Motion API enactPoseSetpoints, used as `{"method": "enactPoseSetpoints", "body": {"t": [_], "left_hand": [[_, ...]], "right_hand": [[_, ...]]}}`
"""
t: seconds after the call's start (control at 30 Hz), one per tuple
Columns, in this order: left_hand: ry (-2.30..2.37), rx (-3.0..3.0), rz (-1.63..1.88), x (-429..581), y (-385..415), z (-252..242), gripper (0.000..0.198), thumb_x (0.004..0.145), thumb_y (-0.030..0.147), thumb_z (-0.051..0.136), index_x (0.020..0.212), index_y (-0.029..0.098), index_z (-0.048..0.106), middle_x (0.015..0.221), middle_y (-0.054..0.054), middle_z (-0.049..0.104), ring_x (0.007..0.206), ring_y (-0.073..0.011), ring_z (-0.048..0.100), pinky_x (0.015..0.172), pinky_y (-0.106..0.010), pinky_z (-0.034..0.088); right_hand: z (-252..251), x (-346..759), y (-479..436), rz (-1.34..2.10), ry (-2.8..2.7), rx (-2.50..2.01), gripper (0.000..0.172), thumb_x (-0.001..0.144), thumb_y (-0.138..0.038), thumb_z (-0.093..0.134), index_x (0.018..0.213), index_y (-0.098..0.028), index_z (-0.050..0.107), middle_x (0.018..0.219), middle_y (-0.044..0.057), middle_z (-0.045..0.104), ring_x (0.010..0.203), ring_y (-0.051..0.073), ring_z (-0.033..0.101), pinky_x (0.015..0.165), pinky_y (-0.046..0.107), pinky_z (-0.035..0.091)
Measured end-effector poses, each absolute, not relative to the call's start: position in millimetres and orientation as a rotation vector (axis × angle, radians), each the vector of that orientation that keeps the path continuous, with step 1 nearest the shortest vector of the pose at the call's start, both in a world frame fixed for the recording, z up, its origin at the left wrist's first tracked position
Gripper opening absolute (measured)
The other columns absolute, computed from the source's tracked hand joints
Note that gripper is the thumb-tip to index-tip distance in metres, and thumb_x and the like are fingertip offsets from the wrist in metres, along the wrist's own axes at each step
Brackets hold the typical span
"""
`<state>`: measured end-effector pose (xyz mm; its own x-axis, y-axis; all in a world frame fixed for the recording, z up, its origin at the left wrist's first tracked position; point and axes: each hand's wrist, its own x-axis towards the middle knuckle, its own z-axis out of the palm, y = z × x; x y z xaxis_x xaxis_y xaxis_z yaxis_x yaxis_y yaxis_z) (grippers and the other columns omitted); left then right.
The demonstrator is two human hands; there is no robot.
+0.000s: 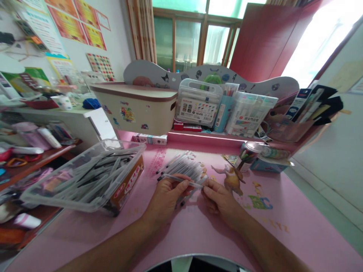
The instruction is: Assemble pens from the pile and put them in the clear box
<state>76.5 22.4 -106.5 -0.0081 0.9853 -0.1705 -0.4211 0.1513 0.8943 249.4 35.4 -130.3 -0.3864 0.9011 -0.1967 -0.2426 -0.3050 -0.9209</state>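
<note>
Both my hands meet over a pink desk [283, 234]. My left hand [167, 196] is closed around one clear pen [181, 179], thumb on top. My right hand [217, 198] pinches the same pen at its right end. Just behind them lies a pile of several similar pens [184, 164] on the desk. To the left stands a clear plastic bin [85, 175] filled with several more pens.
A small animal figurine [231, 177] stands right of my hands, with a tin of pencils [246, 155] behind it. Marker cases [198, 102] and a cream storage box [136, 105] line the raised back shelf. Cluttered shelves [31, 151] are at the left.
</note>
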Motion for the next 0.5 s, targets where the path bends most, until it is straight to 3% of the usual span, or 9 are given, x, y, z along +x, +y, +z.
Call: {"method": "enactPoseSetpoints", "body": {"t": [0.1, 0.23, 0.5], "left_hand": [[0.979, 0.753, 1.307, 77.4, 20.9, -107.2, 0.017, 0.067, 0.026, 0.079, 0.078, 0.016, 0.07, 0.075, -0.005, 0.075, 0.07, -0.0154, 0.068, 0.065, -0.024, 0.051], [0.973, 0.764, 1.278, 77.8, 19.7, -109.3, 0.018, 0.068, 0.027, 0.079, 0.079, 0.016, 0.071, 0.077, -0.005, 0.074, 0.072, -0.016, 0.069, 0.067, -0.024, 0.052], [0.967, 0.808, 1.265, 75.1, 21.3, -106.9, 0.023, 0.064, 0.03, 0.082, 0.079, 0.015, 0.071, 0.077, -0.006, 0.075, 0.072, -0.0169, 0.07, 0.068, -0.025, 0.053]], "right_hand": [[-129.5, 248.8, 34.6, 1.841, -1.014, -0.938, 0.044, 0.069, -0.054, 0.078, 0.082, -0.02, 0.052, 0.056, -0.008, 0.046, 0.037, 0.003, 0.026, 0.035, 0.016, 0.012], [-134.9, 249.8, 35.4, 1.794, -1.087, -1.05, 0.051, 0.078, -0.066, 0.064, 0.071, -0.016, 0.055, 0.054, -0.004, 0.047, 0.038, 0.003, 0.028, 0.036, 0.017, 0.014], [-128.8, 246.4, 32.3, 1.743, -1.068, -1.002, 0.045, 0.074, -0.055, 0.074, 0.07, -0.019, 0.046, 0.054, -0.009, 0.042, 0.039, 0.002, 0.028, 0.036, 0.016, 0.017]]}}
